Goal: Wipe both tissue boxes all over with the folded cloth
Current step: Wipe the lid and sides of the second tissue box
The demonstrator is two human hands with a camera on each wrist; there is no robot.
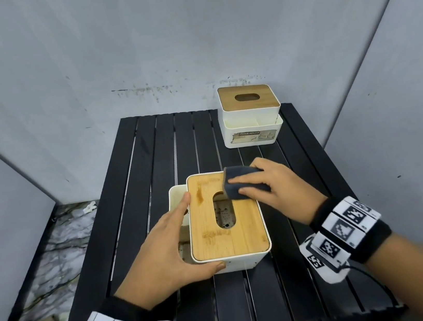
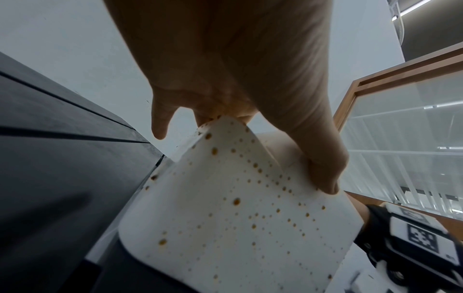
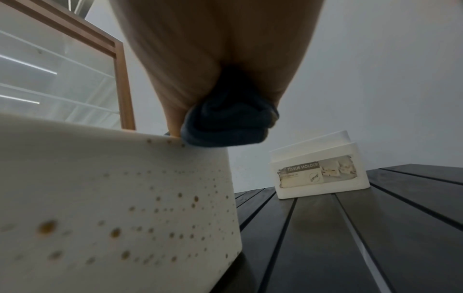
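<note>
A white tissue box with a wooden lid (image 1: 228,228) stands in the middle of the black slatted table (image 1: 279,300). Its white sides (image 2: 238,218) (image 3: 112,208) carry many brown spots. My left hand (image 1: 164,256) grips its near left corner, thumb on the front wall, fingers along the left side. My right hand (image 1: 271,187) holds a folded dark grey cloth (image 1: 243,183) (image 3: 225,123) and presses it on the lid's far right corner, beside the oval slot. A second white tissue box with a wooden lid (image 1: 250,114) (image 3: 318,172) stands at the far right of the table.
Grey panels wall in the table at the back and both sides. A marbled floor (image 1: 55,258) shows past the table's left edge. Bare slats lie to the right of the near box and in front of it.
</note>
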